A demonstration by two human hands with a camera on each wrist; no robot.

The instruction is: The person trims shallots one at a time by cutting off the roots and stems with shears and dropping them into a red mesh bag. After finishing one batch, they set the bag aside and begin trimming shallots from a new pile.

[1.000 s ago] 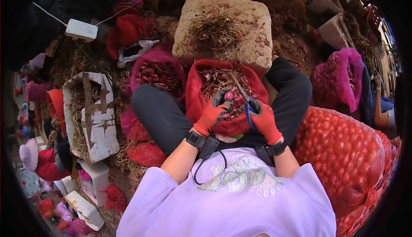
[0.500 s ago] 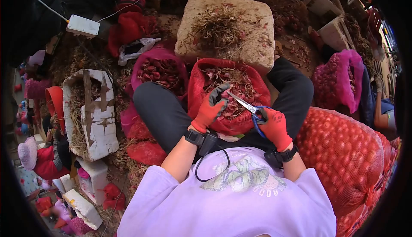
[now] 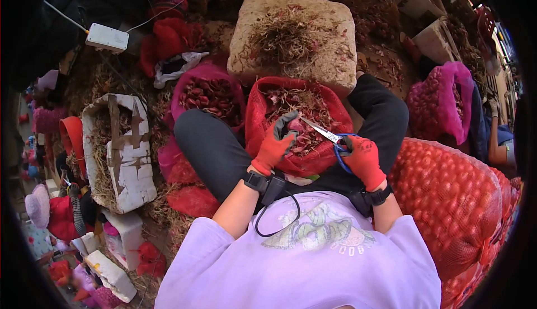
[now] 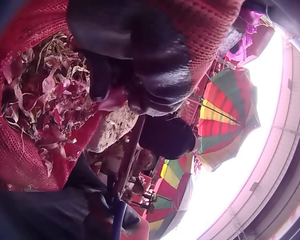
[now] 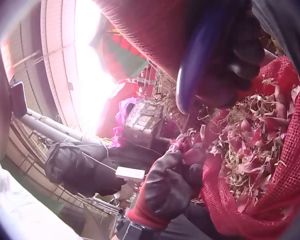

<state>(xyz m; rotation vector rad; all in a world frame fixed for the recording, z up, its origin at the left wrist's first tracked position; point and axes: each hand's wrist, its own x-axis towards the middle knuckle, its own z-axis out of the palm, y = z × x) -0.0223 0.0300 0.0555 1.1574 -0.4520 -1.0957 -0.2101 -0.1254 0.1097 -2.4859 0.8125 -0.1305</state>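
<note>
My gloved left hand [image 3: 275, 145] pinches a small reddish shallot [image 5: 194, 154] by its fingertips, over the mouth of a red mesh bag [image 3: 256, 110]. Its fingers partly cover the shallot [image 4: 113, 99] in the left wrist view. Scissors [image 3: 323, 132] with blue handles are gripped by my gloved right hand [image 3: 364, 161], to the right of the bag. Their blades point up and left, with the tips close to the left fingertips. Dry skins and stalk trimmings [image 4: 45, 105] fill the bag between the person's legs.
A stained foam block [image 3: 330, 35] topped with dry stalks stands beyond the bag. To its left is a pink bag of shallots [image 3: 208, 97]. A large full red net sack [image 3: 447, 197] lies by the right hip. A broken white foam box [image 3: 131, 163] sits at the left.
My right hand has shifted right and slightly down, and the scissors have swung from steeply upright to a flatter slant. The left hand has barely moved above the bag.
</note>
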